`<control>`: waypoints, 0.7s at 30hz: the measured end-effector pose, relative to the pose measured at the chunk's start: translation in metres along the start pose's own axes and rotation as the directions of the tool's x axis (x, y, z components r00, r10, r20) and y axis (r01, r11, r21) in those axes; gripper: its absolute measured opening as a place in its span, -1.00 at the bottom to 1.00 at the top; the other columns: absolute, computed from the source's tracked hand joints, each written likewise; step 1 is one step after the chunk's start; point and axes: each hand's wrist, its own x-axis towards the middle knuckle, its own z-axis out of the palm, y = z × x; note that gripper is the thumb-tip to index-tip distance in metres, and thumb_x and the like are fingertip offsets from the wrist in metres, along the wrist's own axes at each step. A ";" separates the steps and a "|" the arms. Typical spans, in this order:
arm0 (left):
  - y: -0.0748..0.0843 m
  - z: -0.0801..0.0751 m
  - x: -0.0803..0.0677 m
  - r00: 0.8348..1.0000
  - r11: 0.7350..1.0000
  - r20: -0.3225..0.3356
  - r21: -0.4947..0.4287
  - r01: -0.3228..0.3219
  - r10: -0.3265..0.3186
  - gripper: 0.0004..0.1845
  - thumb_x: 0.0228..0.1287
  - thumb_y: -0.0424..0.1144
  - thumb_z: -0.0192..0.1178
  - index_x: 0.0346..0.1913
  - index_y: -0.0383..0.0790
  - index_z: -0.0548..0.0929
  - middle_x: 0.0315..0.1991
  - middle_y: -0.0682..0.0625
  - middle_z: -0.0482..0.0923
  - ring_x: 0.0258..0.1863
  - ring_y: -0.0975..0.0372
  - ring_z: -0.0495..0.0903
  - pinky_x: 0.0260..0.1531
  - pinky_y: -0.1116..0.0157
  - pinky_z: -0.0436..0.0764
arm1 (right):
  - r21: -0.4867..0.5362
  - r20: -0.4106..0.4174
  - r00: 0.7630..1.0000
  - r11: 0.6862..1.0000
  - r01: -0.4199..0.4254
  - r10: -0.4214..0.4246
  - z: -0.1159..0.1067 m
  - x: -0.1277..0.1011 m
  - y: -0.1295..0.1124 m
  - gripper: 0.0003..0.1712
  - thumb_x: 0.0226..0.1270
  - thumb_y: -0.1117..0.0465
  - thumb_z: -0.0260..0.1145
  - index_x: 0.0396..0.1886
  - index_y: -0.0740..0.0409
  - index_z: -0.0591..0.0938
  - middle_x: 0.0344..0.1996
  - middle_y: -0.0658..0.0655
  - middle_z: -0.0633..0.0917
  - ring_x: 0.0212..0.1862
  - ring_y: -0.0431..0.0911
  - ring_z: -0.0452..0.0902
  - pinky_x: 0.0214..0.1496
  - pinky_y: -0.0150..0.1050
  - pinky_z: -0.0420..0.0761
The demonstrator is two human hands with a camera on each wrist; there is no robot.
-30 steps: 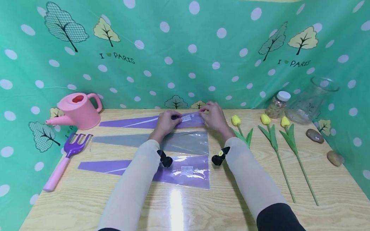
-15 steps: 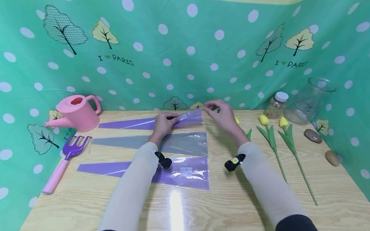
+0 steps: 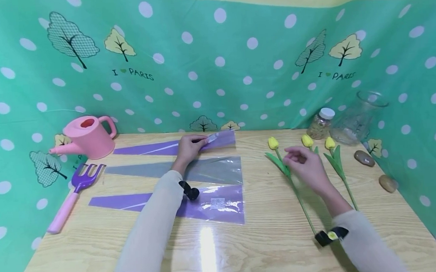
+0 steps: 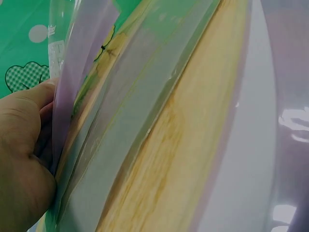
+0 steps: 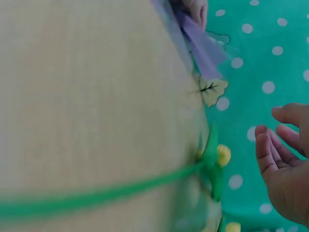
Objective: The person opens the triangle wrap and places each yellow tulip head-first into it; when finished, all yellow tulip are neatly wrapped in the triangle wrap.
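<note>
My left hand (image 3: 190, 149) pinches the edge of the rear purple plastic flower sleeve (image 3: 225, 139), whose wide end lifts a little; the left wrist view shows the thumb against the purple film (image 4: 67, 106). A grey sleeve (image 3: 220, 171) and a second purple sleeve (image 3: 226, 214) lie in front, partly under the left forearm. My right hand (image 3: 308, 168) hovers over the yellow tulips with loosely bent fingers. Nearest it is the left tulip (image 3: 273, 143); the middle tulip (image 3: 307, 141) is mostly hidden behind the hand, and the right tulip (image 3: 330, 143) lies beyond. Nothing shows in the right hand (image 5: 289, 179).
A pink watering can (image 3: 90, 137) and a purple-and-pink hand fork (image 3: 72, 199) lie at the left. At the back right stand a lidded jar (image 3: 319, 125) and a clear glass vase (image 3: 355, 121). Two stones (image 3: 364, 158) rest near the right edge. A green curtain (image 3: 214, 78) hangs behind.
My right hand has let go of the rear purple sleeve and moved right and nearer, over the tulips. The left hand still pinches the sleeve. The head view has shifted slightly.
</note>
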 end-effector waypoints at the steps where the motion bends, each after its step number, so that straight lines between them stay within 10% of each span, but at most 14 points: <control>1: 0.000 0.000 0.000 1.000 1.000 0.000 -0.004 0.002 -0.002 -0.79 0.33 -0.22 0.42 -0.05 -0.23 0.83 0.03 -0.18 0.79 0.09 -0.02 0.72 0.16 0.05 0.66 | -0.017 0.001 1.000 1.000 -0.018 0.018 -0.003 -0.007 0.003 -0.52 0.48 0.07 0.36 0.27 0.20 0.59 -0.03 0.22 0.72 -0.14 -0.38 0.62 -0.12 -0.55 0.64; 21: 0.002 -0.002 -0.002 1.000 1.000 -0.003 -0.022 0.015 -0.015 -0.79 0.34 -0.23 0.41 -0.04 -0.24 0.83 0.05 -0.18 0.78 0.13 -0.01 0.71 0.19 0.06 0.65 | -0.211 -0.021 0.996 0.973 -0.089 0.087 0.003 -0.056 0.036 -0.42 0.25 0.20 0.55 0.22 0.30 0.60 -0.17 0.20 0.80 -0.26 -0.31 0.66 -0.26 -0.49 0.63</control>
